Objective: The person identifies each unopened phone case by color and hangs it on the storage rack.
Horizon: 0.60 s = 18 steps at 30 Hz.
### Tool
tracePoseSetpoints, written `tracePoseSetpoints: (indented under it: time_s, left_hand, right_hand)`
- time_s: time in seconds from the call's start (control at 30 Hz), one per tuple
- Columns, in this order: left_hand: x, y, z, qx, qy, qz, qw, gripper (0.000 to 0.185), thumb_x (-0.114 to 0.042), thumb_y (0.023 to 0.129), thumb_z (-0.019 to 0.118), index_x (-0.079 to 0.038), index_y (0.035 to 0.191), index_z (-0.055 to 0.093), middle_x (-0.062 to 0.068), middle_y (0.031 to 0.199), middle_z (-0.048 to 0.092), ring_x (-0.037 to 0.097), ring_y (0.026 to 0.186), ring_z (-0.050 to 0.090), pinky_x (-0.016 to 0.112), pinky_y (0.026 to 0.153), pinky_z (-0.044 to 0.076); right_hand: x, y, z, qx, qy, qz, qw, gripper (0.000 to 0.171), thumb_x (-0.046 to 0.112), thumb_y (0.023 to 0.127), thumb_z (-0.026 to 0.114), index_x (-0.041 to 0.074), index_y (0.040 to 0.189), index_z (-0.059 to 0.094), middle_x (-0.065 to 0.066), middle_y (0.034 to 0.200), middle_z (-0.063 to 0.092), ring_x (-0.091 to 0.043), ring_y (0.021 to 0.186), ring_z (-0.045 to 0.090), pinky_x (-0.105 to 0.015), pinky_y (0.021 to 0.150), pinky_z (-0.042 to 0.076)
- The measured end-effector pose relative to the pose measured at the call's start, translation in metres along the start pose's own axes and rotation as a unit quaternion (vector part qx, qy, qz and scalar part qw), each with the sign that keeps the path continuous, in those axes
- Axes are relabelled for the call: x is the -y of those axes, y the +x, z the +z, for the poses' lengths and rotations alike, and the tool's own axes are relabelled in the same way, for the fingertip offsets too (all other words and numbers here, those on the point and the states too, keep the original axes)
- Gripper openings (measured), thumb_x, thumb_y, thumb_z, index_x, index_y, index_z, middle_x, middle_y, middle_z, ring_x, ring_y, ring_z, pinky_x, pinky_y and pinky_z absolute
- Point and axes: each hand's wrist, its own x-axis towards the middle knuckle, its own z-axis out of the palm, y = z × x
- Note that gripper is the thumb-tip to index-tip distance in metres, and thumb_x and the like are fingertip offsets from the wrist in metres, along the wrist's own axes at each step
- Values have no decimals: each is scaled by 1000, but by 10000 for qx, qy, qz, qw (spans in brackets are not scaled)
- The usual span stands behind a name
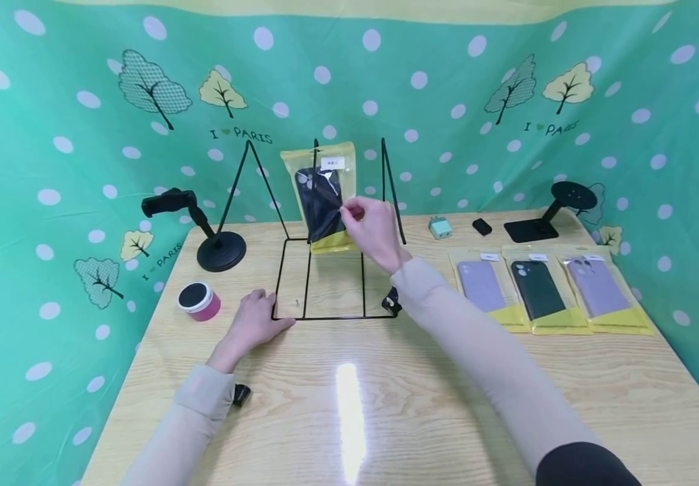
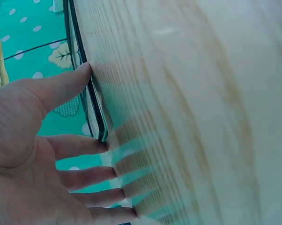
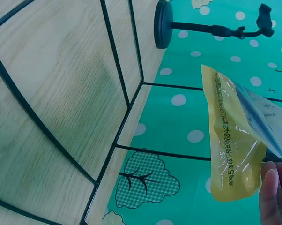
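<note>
A dark phone case in a clear and yellow pouch [image 1: 319,202] is held up at the black wire display rack [image 1: 335,318]. My right hand [image 1: 376,229] pinches the pouch's right edge between thumb and fingers. One upright of the rack crosses the pouch, but whether it hangs there I cannot tell. In the right wrist view the pouch's yellow bottom [image 3: 230,154] carries printed text, and only fingertips of the hand show. At the rack's front left corner my left hand [image 1: 254,317] rests on the table. Its fingers are spread and the thumb touches the wire [image 2: 98,110].
Left of the rack stand a black phone holder [image 1: 221,251] and a pink jar [image 1: 200,302]. To the right lie three pouched phone cases [image 1: 539,290], a mint charger plug [image 1: 439,227], a small black object [image 1: 481,227] and a black stand [image 1: 531,230]. A dotted cloth surrounds the table.
</note>
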Motion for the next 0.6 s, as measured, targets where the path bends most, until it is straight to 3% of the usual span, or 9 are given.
tracePoseSetpoints:
  time_s: [0.23,0.6]
  left_hand:
    - [-2,1,-2,5,55,54,10000,62,-39,80,75,14,109,60,36,114,50,47,109,46,55,96,33]
    - [-2,1,-1,12,127,98,9999,68,-40,81,74,16,115,57,36,116,50,46,110,46,54,98,33]
  right_hand:
    - [-2,9,5,-10,-329,70,9994,11,12,89,65,5,90,73,-1,77,68,-6,65,60,-18,62,48]
    - [-9,7,12,-37,-699,230,9973,12,14,90,63,7,90,73,2,77,67,-5,64,58,-18,61,47]
